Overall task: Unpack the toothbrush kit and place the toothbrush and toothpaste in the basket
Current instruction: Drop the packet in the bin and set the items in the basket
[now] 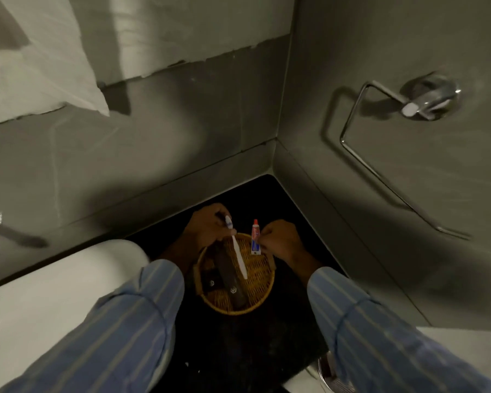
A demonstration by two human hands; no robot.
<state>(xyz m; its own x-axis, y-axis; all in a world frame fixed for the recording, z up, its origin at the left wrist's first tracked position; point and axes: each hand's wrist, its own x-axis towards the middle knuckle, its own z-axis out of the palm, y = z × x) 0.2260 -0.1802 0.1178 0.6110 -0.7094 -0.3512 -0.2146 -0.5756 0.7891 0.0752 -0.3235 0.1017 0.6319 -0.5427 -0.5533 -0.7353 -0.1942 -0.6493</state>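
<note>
1. Left hand [207, 225] pinching the toothbrush [237, 248] up near its brush end, fingers pressed around it.
2. Toothbrush slanting down over the basket [268, 282], handle tip low inside it. Touching the bottom or not: cannot tell.
3. Right hand [278, 239] pinching the toothpaste [255, 238] by its side, fingers curled shut on it.
4. Toothpaste standing upright, red cap on top, flat end down at the far rim of the basket. Still held, not yet let go.
5. Basket sitting on the dark table [295, 211] in the corner, between both hands. Two dark bottles [227, 275] already lying inside, on the left part.
6. Kit looks unpacked already; no wrapper seen. Only the putting down seems left.
7. Toothbrush: very light, long, thin and stiff. Smooth plastic, so a bit slippery. Best held in the middle of the handle, not by the bristles, to keep them clean.
8. Toothpaste: tiny, light and soft. Squashy in the middle, so only a gentle pinch. Safer to hold at the flat crimped end or by the hard cap.
9. Neither likely to break if dropped from low down.
10. Room for both on the right part of the basket, beside the bottles.
11. Watch out: the woven bottom has gaps, and the thin handle could poke in or roll against the bottles.
</note>
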